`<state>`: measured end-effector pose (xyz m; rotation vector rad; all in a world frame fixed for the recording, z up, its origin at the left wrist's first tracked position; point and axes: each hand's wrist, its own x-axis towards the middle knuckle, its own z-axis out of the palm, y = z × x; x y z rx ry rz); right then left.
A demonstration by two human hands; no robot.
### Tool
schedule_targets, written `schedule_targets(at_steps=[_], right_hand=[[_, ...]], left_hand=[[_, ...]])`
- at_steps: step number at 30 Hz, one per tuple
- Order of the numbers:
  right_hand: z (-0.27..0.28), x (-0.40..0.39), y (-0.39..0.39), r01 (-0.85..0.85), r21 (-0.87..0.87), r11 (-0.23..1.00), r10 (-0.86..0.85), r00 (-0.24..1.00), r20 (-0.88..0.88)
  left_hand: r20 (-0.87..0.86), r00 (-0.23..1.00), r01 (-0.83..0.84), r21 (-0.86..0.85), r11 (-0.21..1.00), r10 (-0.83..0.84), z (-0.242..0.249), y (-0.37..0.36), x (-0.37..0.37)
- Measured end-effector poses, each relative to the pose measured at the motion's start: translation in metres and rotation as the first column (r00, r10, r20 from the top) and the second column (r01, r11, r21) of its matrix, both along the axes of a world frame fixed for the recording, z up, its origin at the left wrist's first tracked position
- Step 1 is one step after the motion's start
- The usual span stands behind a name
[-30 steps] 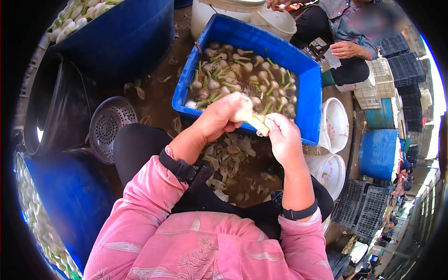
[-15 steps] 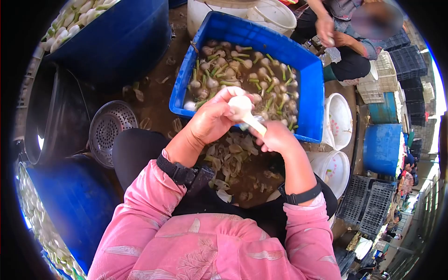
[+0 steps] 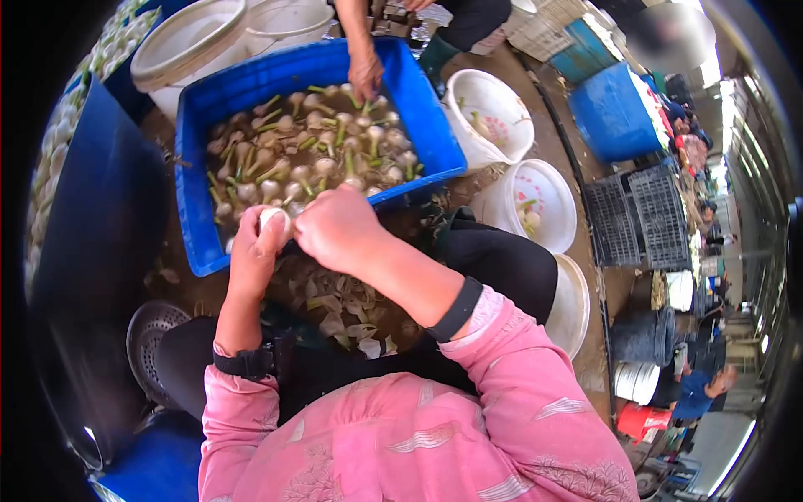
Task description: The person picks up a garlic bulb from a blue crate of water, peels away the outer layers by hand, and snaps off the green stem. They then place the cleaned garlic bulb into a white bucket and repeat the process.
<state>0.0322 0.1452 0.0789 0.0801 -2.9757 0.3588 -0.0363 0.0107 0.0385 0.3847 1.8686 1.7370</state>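
The left hand (image 3: 253, 251) gripped a white bulb (image 3: 274, 219), held just in front of the blue tub's (image 3: 435, 138) near rim. The right hand (image 3: 337, 227) was clenched against it; whether it held a tool was hidden. The tub held many bulbs in murky water, where another person's hand (image 3: 365, 75) reached in. Peelings (image 3: 339, 305) lay below on the ground.

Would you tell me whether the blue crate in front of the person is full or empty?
Full: the blue crate holds many white bulbs sitting in murky water.
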Motion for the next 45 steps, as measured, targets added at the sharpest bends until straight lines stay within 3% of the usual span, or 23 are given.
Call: schedule_targets(at_steps=[7,10,11,12,14,16,17,18,19,20,22,23,24,26,28,29,32,36,39,41,43,44,45], right_hand=[[-0.015,0.010,-0.019,0.083,-0.013,0.996,-0.084,0.996,-0.013],[-0.027,0.005,-0.002,0.224,-0.404,0.887,-0.179,0.973,0.146],[-0.042,0.004,0.009,0.214,-0.689,0.692,-0.118,0.976,0.184],[-0.037,0.003,0.011,0.488,-0.873,-0.028,-0.058,0.871,0.488],[-0.027,0.007,0.012,0.479,-0.856,-0.196,-0.006,0.872,0.489],[-0.021,0.009,-0.011,0.165,-0.980,-0.108,-0.172,0.968,0.182],[-0.033,0.008,-0.010,0.096,-0.993,-0.073,-0.133,0.986,0.105],[-0.026,0.007,-0.011,0.086,-0.984,-0.158,-0.140,0.984,0.109],[-0.032,0.007,-0.003,0.083,-0.879,-0.469,-0.058,0.990,0.125],[-0.025,0.004,-0.008,0.116,-0.876,-0.468,-0.157,0.965,0.211],[-0.015,0.002,0.007,0.101,-0.805,-0.585,-0.087,0.979,0.186],[-0.028,-0.009,0.032,-0.027,-0.774,-0.633,-0.115,0.992,0.060],[-0.013,-0.008,0.045,0.018,-0.665,-0.746,-0.120,0.980,0.160],[-0.003,-0.006,0.051,0.178,-0.864,-0.472,-0.237,0.918,0.318],[0.013,-0.008,0.025,0.285,-0.946,0.152,-0.333,0.916,0.222],[0.025,-0.005,0.018,0.324,-0.894,0.309,-0.377,0.905,0.198],[0.024,-0.003,0.019,0.467,-0.820,0.331,-0.202,0.884,0.422],[0.012,0.001,0.015,0.184,-0.677,0.712,0.048,0.950,0.309],[0.019,0.002,0.016,0.080,-0.636,0.767,0.121,0.956,0.266],[0.018,0.007,0.013,0.239,-0.970,0.050,0.010,0.971,0.240],[0.013,0.004,0.030,0.152,-0.748,-0.646,-0.022,0.976,0.218],[0.004,0.001,0.039,-0.038,-0.760,-0.648,-0.206,0.970,0.128],[0.008,0.005,0.044,0.205,-0.941,-0.268,-0.223,0.937,0.268]], left_hand=[[0.109,0.994,0.018,-0.143,0.990,-0.003,0.011,-0.001,0.003],[0.150,0.969,0.162,0.210,0.964,-0.195,0.017,-0.010,-0.002],[0.137,0.952,0.217,0.323,0.921,-0.273,0.026,-0.012,0.000],[0.148,0.949,0.201,0.399,0.895,-0.279,0.028,-0.010,0.005],[0.166,0.941,0.163,0.545,0.823,-0.296,0.029,-0.004,0.014],[0.290,0.953,-0.020,0.339,0.941,-0.084,0.014,0.007,0.012],[0.305,0.945,0.015,0.325,0.946,-0.119,0.009,0.010,0.010],[0.323,0.935,0.040,0.305,0.951,-0.143,0.006,0.010,0.008],[0.193,0.979,0.003,0.296,0.955,-0.063,0.009,0.012,0.010],[0.050,0.998,-0.036,0.279,0.960,0.023,0.013,0.014,0.010],[0.158,0.966,0.132,0.386,0.913,-0.206,0.024,0.007,0.005],[0.275,0.929,0.061,0.547,0.835,-0.248,0.022,0.005,0.005],[0.369,0.874,-0.028,0.688,0.725,-0.317,0.020,0.005,0.007],[0.390,0.873,-0.068,0.692,0.719,-0.292,0.022,0.004,0.003],[0.381,0.902,-0.092,0.627,0.774,-0.202,0.011,0.006,-0.001],[0.408,0.902,-0.119,0.546,0.829,-0.140,0.013,0.007,0.000],[0.140,0.982,0.061,0.394,0.917,-0.125,0.008,0.005,-0.001],[0.119,0.964,0.180,0.371,0.911,-0.239,0.004,-0.003,0.001],[0.117,0.932,0.244,0.499,0.831,-0.343,0.005,-0.003,0.001],[0.210,0.869,0.248,0.598,0.762,-0.447,0.019,-0.003,0.004],[0.153,0.834,0.254,0.746,0.615,-0.530,0.027,-0.004,0.002],[0.075,0.834,0.272,0.806,0.525,-0.547,0.028,-0.004,-0.001],[0.217,0.860,0.125,0.788,0.602,-0.462,0.032,-0.005,0.003]])
